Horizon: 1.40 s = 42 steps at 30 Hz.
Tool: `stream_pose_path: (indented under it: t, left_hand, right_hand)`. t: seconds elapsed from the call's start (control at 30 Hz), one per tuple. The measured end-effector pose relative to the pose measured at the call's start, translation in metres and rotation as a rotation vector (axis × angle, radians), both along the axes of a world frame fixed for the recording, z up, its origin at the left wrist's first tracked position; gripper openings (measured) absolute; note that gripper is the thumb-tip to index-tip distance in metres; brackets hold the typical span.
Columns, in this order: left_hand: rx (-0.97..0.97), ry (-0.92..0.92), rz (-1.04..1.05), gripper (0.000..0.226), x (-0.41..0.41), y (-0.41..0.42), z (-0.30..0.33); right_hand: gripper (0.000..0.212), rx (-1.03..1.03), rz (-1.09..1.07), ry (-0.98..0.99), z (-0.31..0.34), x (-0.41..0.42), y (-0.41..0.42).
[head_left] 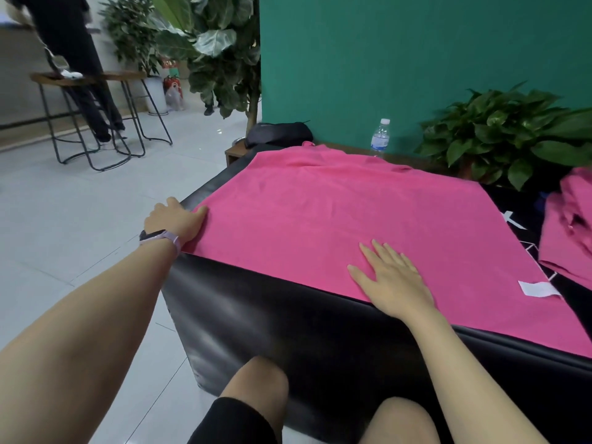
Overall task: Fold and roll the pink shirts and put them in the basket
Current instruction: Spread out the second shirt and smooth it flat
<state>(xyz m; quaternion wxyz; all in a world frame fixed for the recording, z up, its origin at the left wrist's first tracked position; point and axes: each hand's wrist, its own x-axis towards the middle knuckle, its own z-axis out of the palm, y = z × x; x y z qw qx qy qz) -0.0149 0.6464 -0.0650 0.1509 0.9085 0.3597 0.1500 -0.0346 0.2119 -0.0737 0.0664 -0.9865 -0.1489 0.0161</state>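
while the left hand (174,221) pinches the pink shirt (336,219) at its edge and the right hand (392,277) lies flat, smooth outward, fold evenly.

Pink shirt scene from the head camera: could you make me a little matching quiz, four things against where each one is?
Things:
1. spread pink shirt
2. left hand
3. right hand
4. water bottle

Places:
A. standing upright by the green wall, behind the shirt
B. lying flat on the shirt, near its front edge
C. laid out over the black ottoman
D. at the shirt's left corner

Pairs: 1-C, 2-D, 3-B, 4-A
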Motion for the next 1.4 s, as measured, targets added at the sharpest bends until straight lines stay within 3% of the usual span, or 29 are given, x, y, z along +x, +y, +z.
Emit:
stream_pose_path:
  t: [0.07, 0.13, 0.23, 0.3, 0.4, 0.53, 0.63, 0.73, 0.8, 0.93, 1.0, 1.1, 1.2, 1.3, 1.4]
  left_hand:
    - [0.199, -0.087, -0.033, 0.06, -0.006, -0.016, 0.006]
    - [0.298, -0.061, -0.087, 0.06, -0.012, -0.03, 0.01]
    - [0.188, 0.011, -0.084, 0.069, -0.021, -0.039, 0.011]
    - [0.107, 0.051, -0.112, 0.063, -0.023, -0.038, 0.014]
    - [0.0, 0.125, -0.215, 0.042, -0.02, -0.047, 0.028]
    - [0.013, 0.154, -0.306, 0.029, -0.004, -0.069, 0.043]
    - [-0.137, 0.178, -0.406, 0.023, 0.003, -0.063, 0.046]
    - [-0.248, 0.191, -0.377, 0.032, -0.002, -0.039, 0.043]
    - [-0.388, 0.208, -0.37, 0.038, -0.006, -0.024, 0.043]
    - [-0.988, 0.141, -0.412, 0.031, -0.017, -0.025, 0.051]
    - [-1.081, 0.046, -0.441, 0.024, -0.018, -0.034, 0.051]
    - [-0.857, 0.121, -0.55, 0.004, -0.024, -0.052, 0.055]
    - [-0.632, 0.206, -0.564, 0.021, -0.028, -0.063, 0.06]
    - [-0.597, 0.201, -0.532, 0.026, -0.026, -0.068, 0.061]
    - [-0.593, 0.167, -0.507, 0.015, -0.02, -0.07, 0.059]
  right_hand:
    - [0.082, 0.05, -0.007, 0.019, 0.001, 0.005, -0.002]
    - [0.079, 0.117, -0.072, 0.031, 0.005, 0.014, -0.017]
    - [0.081, 0.072, -0.271, 0.008, 0.011, 0.028, -0.07]
    - [0.086, 0.051, -0.444, 0.006, 0.015, 0.028, -0.112]
    - [0.11, 0.037, -0.748, -0.046, 0.023, 0.021, -0.155]
    - [0.141, -0.031, -1.0, 0.015, 0.042, 0.005, -0.179]
    - [0.143, 0.064, -1.105, 0.002, 0.044, -0.005, -0.199]
    - [0.134, 0.171, -1.184, -0.088, 0.034, -0.015, -0.218]
    - [0.114, 0.206, -1.169, -0.09, 0.03, -0.018, -0.224]
    - [0.05, 0.382, -1.031, -0.157, 0.031, -0.017, -0.207]
    - [0.038, 0.442, -0.917, -0.223, 0.031, -0.015, -0.186]
    - [0.027, 0.494, -0.788, -0.284, 0.033, -0.012, -0.152]
    - [0.031, 0.201, -0.654, -0.435, 0.034, -0.007, -0.121]
    - [0.042, 0.01, -0.527, -0.573, 0.038, -0.001, -0.082]
    - [0.042, -0.042, -0.44, -0.532, 0.041, 0.005, -0.043]
